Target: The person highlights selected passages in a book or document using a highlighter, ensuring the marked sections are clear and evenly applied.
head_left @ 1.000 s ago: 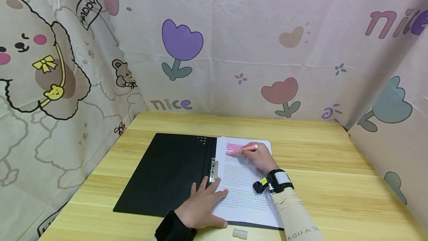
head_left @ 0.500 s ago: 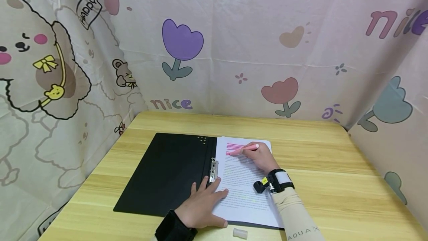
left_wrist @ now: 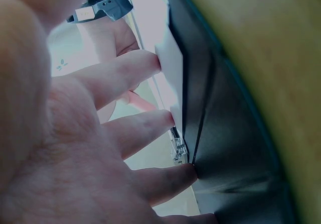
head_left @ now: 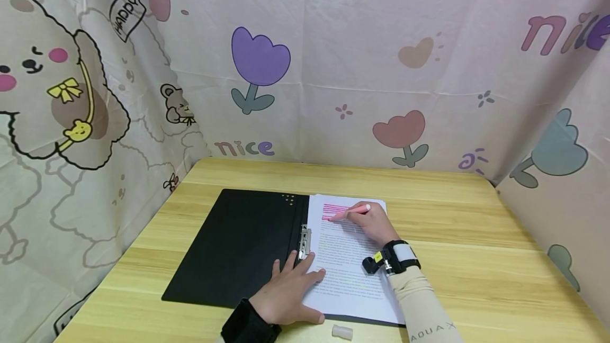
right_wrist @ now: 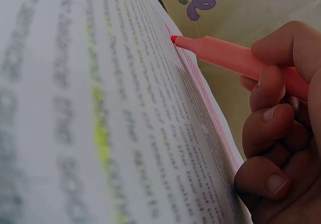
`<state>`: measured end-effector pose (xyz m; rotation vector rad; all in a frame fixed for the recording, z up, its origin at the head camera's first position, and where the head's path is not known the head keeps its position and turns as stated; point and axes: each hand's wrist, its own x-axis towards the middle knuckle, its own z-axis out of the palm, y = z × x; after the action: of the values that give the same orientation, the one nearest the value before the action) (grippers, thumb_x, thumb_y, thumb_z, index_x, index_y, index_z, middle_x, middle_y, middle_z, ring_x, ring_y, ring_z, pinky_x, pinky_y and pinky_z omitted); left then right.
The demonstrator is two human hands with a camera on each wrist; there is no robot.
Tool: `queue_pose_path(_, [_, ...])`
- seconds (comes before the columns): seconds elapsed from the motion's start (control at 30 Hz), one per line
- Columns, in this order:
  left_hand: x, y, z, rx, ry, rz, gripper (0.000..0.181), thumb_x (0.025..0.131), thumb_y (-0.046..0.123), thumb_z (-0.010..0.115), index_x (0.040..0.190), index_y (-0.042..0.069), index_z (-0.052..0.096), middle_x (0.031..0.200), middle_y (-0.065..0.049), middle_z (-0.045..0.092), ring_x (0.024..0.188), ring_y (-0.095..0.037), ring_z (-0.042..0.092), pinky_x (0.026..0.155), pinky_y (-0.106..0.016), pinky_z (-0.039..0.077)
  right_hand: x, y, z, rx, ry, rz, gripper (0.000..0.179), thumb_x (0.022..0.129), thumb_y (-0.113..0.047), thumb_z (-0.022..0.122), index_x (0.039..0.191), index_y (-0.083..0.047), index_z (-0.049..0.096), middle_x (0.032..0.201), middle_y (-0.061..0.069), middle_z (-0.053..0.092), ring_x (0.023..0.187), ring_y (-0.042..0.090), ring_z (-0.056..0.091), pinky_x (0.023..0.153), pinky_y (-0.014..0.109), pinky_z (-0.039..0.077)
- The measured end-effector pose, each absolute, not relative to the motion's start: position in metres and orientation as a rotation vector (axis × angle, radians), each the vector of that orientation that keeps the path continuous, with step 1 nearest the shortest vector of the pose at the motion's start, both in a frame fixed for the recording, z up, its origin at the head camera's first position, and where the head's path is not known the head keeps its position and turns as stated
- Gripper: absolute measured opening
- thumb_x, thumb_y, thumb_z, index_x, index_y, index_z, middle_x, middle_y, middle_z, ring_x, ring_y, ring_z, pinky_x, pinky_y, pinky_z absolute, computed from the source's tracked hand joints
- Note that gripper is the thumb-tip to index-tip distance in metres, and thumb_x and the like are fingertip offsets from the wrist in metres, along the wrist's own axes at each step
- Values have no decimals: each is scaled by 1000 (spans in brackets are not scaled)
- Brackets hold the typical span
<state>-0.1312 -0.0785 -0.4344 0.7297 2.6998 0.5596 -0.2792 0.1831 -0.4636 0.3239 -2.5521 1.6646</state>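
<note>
Two hands: your right hand (head_left: 372, 225) is curled round the pink highlighter (right_wrist: 225, 56), gripping its barrel; your left hand (head_left: 288, 292) grips nothing and lies with its fingers spread.
Highlighter: slanted over the top part of the printed page (head_left: 348, 306), tip at the lowest of the pink lines (head_left: 335, 208) and seemingly touching the paper; you probably grip behind the front end so the tip remains visible.
Spread fingers: two fingertips rest on the page and the others on the black folder (head_left: 243, 242), a placement that looks meant to steady both.
Folder: unfolded flat, cover to your left, page to your right, presumably to suit the hand with the highlighter.
Metal clip (head_left: 303, 242): at the spine, right by your left fingertips; you cannot tell whether it fastens the sheets.
Yellow marks (right_wrist: 101, 138): on some text lines, seen from your right wrist.
Small grey piece (head_left: 342, 332): just off the folder's near edge; what it is, you cannot tell.
Surface (head_left: 452, 216): pale wood grain beneath everything.
Room: printed cloth (head_left: 333, 41) hangs behind and at both sides, showing flowers, a bear and the word "nice".
</note>
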Motion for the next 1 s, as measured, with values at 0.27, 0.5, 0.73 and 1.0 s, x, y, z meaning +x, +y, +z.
queue_pose_path(0.27, [-131,-79,-434,742,2702,567,80,81,57,83,149,22,58,165,-15,35,152,-51,20,110,-80,20,-279,184,-463,294,-2555,1654,8,89,-13,76,88,-11,84,97,2,77,89,18,65,78,30,50])
queue_pose_path(0.5, [-130,-79,-434,749,2705,571,80,81,56,83,149,22,58,165,-15,35,152,-51,21,110,-80,21,-280,183,-464,281,-2552,1675,9,89,-12,75,88,-10,84,97,2,77,90,19,66,80,31,50])
queue_pose_path(0.73, [-130,-79,-434,744,2702,570,80,81,56,83,149,22,58,165,-15,35,152,-51,21,111,-80,20,-280,183,-464,283,-2545,1681,8,88,-11,76,89,-11,84,97,2,78,93,19,68,83,32,51])
queue_pose_path(1.0, [-130,-78,-432,745,2701,561,80,81,56,82,149,22,58,165,-15,35,152,-51,21,110,-80,20,-281,185,-466,277,-2551,1650,8,88,-12,76,88,-12,84,95,2,78,90,18,67,80,30,50])
